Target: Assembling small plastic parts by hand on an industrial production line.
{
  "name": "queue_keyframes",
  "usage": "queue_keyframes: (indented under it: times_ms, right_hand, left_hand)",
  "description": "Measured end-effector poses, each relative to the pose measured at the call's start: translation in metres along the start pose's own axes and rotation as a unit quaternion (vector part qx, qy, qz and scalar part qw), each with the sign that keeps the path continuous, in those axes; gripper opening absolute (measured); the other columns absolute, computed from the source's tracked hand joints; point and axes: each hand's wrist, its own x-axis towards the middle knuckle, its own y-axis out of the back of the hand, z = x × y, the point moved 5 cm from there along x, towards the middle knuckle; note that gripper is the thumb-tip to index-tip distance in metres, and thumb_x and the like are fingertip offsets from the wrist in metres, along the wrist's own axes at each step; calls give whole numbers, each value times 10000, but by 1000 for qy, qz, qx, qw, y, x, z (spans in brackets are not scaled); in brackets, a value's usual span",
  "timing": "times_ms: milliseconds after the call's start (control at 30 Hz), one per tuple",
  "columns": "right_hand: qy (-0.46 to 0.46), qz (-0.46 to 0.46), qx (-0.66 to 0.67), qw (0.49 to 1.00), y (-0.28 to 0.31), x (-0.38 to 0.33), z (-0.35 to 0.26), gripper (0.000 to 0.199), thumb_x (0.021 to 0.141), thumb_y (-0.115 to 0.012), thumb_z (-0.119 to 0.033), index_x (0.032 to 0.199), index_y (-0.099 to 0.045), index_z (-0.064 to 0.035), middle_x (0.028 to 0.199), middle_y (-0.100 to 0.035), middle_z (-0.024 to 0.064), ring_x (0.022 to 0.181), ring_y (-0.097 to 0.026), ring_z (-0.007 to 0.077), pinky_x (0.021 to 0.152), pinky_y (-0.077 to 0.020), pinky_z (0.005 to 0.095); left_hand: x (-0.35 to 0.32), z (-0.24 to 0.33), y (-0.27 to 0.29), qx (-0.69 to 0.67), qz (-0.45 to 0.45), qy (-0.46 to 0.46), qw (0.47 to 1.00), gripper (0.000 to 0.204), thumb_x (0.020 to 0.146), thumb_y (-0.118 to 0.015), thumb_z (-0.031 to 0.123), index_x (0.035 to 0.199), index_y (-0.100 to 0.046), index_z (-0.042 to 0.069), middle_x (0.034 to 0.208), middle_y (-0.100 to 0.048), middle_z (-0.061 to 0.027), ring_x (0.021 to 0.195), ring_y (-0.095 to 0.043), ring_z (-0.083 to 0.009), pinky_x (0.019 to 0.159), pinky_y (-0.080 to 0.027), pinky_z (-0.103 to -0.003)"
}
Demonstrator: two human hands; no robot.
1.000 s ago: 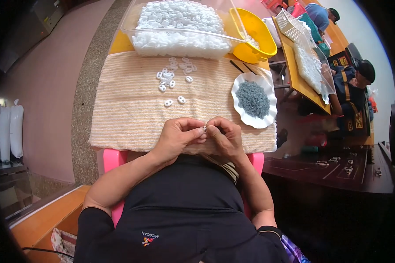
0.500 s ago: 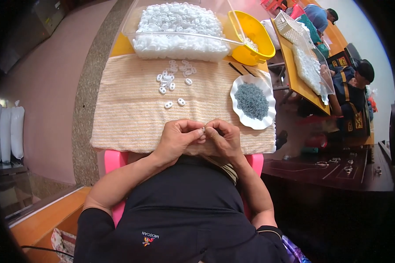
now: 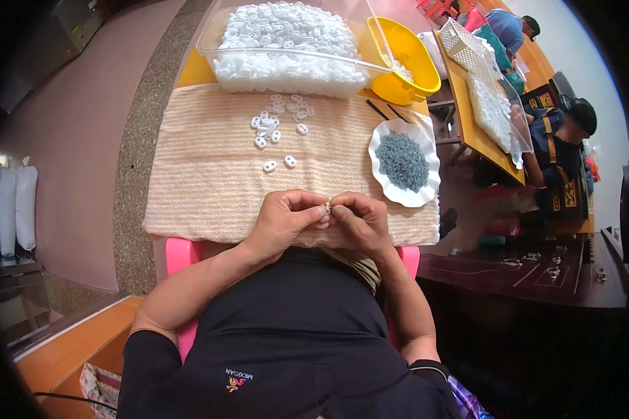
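Over the near edge of the striped towel, my left hand (image 3: 284, 218) and my right hand (image 3: 362, 218) meet fingertip to fingertip. Both are closed in a pinch around a tiny pale piece (image 3: 328, 208), mostly hidden by the fingers and too small to name. Beyond them on the towel (image 3: 203, 167) lie two white oval two-holed plastic pieces (image 3: 290, 161), with a loose cluster of similar white pieces (image 3: 265, 127) farther back. To the right of my hands, a white wavy-rimmed plate (image 3: 432, 173) holds a heap of small grey-blue pieces (image 3: 402, 160).
A clear bin (image 3: 286, 70) full of white pieces stands at the back, beside a yellow tub (image 3: 405, 91). Two thin black sticks (image 3: 377, 109) lie behind the plate. At right, a person (image 3: 566, 133) sits by another table (image 3: 479, 133). White sacks (image 3: 8, 206) stand far left.
My right fingertips have drawn slightly right, away from the left ones, and more of the tiny piece shows between them. The left hand is nearly unmoved.
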Motion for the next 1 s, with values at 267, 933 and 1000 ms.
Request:
queue_keyframes:
  times_ms: [267,933,1000]
  right_hand:
    - [-12,-7,31,999,-4,0,-6,71,920,-594,-4,954,-642,36,855,-659,18,782,-582,60,706,-485,210]
    - [23,-5,-84,996,-2,-1,-12,61,875,-625,14,899,-672,43,839,-673,50,772,-605,90,700,-489,232]
    - [46,-11,-103,994,2,-1,-13,74,884,-621,7,921,-672,45,868,-667,63,772,-621,110,709,-503,245]
  left_hand:
    - [-1,1,-1,9,5,2,1000,175,900,-623,9,1053,-632,-75,918,-681,-114,812,-661,-139,753,-561,-253]
    - [-4,-1,-2,43,16,-27,999,153,902,-613,-3,1038,-636,-68,919,-678,-102,809,-663,-132,760,-570,-251]
    - [-6,1,-5,29,10,-27,999,147,909,-609,6,1037,-639,-59,912,-674,-89,802,-654,-123,752,-563,-248]
